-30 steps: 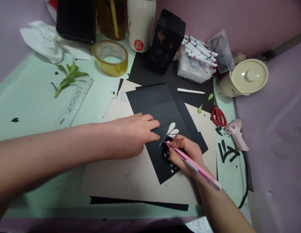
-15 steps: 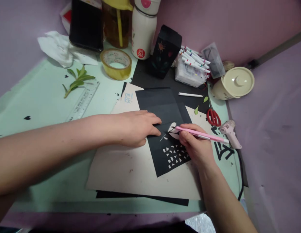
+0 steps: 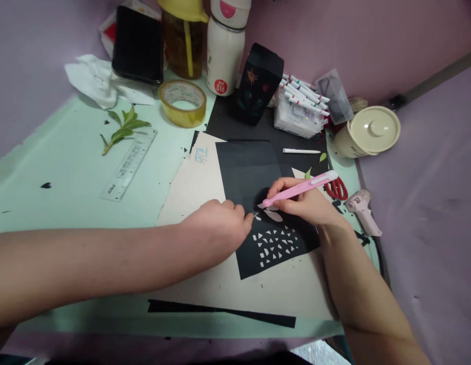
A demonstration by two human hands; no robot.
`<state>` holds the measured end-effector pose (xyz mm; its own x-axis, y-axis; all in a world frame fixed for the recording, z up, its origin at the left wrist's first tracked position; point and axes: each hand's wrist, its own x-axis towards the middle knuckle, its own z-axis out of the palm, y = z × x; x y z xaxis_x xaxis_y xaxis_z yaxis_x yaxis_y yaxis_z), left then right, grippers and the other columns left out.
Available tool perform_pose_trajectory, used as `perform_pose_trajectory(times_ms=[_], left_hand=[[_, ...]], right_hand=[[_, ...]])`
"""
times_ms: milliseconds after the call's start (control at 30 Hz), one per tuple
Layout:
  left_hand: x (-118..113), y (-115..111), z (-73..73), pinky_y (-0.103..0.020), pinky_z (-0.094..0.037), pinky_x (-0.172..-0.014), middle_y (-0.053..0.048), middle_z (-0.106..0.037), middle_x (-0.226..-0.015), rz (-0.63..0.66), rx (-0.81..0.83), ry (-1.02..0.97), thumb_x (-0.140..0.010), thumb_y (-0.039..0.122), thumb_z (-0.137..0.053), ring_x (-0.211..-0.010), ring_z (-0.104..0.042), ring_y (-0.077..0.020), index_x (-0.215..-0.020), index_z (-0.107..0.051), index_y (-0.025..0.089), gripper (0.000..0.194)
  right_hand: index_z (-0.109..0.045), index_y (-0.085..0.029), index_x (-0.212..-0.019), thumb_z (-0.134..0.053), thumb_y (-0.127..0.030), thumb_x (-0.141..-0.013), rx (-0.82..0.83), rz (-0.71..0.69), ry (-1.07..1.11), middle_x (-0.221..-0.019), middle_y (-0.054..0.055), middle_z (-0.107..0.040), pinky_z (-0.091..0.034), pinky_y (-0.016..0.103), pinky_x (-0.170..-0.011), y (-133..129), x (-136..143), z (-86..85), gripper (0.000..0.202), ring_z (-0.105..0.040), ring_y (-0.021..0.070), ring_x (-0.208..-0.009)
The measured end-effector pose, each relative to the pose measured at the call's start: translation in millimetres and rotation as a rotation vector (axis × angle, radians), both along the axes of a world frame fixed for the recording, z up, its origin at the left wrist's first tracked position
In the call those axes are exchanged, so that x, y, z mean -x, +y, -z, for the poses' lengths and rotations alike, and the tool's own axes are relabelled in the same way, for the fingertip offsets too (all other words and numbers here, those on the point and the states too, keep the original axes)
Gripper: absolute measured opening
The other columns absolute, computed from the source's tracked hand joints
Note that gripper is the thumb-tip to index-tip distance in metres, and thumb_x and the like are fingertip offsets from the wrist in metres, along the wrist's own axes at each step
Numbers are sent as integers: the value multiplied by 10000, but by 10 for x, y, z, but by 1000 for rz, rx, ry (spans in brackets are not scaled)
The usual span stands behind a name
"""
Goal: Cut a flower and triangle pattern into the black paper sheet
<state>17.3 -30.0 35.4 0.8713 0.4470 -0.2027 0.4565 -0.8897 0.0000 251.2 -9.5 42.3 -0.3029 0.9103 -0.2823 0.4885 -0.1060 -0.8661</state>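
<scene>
My right hand point(image 3: 305, 202) grips a pink pen-shaped craft knife point(image 3: 296, 191), its tail pointing up and to the right. The knife's tip is down at a leaf-shaped cut-out in a sheet of black paper point(image 3: 246, 172). Several small angular holes pierce the sheet's lower part. At the cut-out's left, my left hand point(image 3: 220, 228) rests on the paper with curled fingers. Its thumb and fingertip are close together near the knife tip; whether anything is between them is hidden. Pale cardboard point(image 3: 197, 197) lies beneath the black sheet.
A clear ruler point(image 3: 129, 165), a leafy sprig point(image 3: 123, 129) and a tape roll point(image 3: 182, 104) lie at left. Bottles, a phone point(image 3: 138, 45) and a black box point(image 3: 260, 83) stand behind. Markers point(image 3: 304, 94), red scissors point(image 3: 337, 188), a glue gun point(image 3: 362, 210) and a lidded pot point(image 3: 368, 131) are right.
My left hand has drawn its spread fingers into a curl and shifted slightly down. My right hand has moved up, swinging the knife's tail upward and its tip left. The black sheet has turned slightly.
</scene>
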Motion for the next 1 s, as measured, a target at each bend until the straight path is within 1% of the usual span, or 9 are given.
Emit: perform_pose_trajectory(times_ms=[100, 200, 400, 533, 700, 833, 1000], left_hand=[[15, -58, 5, -310, -197, -455, -51, -606, -719, 12, -19, 7, -925, 194, -561, -587, -569, -187, -1361, -558, 144, 439], [10, -63, -28, -314, -181, -440, -45, -606, -692, 28, -13, 8, -922, 158, -532, -562, -572, -171, -1398, -529, 141, 476], [-4, -47, -65, -322, -187, -436, -59, -610, -697, 49, 12, 29, -900, 116, -482, -562, -573, -184, -1418, -507, 116, 518], [12, -55, -41, -321, -215, -450, -58, -606, -698, 59, -9, 13, -882, 88, -477, -575, -574, -185, -1423, -501, 114, 542], [14, -51, -18, -300, -257, -458, -52, -599, -701, 34, 14, 8, -911, 143, -503, -587, -583, -187, -1423, -498, 130, 512], [1, -10, -36, -286, -280, -458, -55, -615, -723, 9, 87, 26, -914, 185, -540, -592, -593, -189, -1430, -486, 150, 520], [3, 53, -47, -266, -322, -460, -61, -644, -768, -13, 172, 39, -899, 219, -577, -589, -614, -189, -1432, -481, 182, 543]], right_hand=[[-703, -174, -812, -684, -140, -714, 26, -32, 21, -752, 2, -699, -416, 188, -536, -1, 24, 51, 105, -578, 113, -644], [-702, -171, -822, -651, -117, -711, 67, -44, 28, -723, 1, -689, -376, 185, -490, -15, 32, 83, 134, -540, 100, -589], [-693, -154, -810, -629, -102, -703, 101, -65, 89, -685, 3, -668, -355, 186, -476, -15, 19, 121, 135, -508, 86, -552], [-698, -151, -814, -634, -107, -710, 69, -91, 64, -738, 16, -696, -388, 184, -507, -18, 28, 120, 130, -549, 94, -601], [-704, -154, -815, -632, -107, -707, 52, -107, 31, -773, 24, -715, -414, 187, -533, -21, 43, 96, 138, -586, 107, -642], [-706, -154, -813, -631, -111, -703, 48, -109, 14, -770, 25, -716, -407, 188, -525, -21, 53, 99, 140, -578, 106, -632], [-702, -147, -819, -630, -116, -705, 47, -72, 43, -761, 31, -715, -392, 182, -497, -27, 62, 129, 139, -567, 97, -607]])
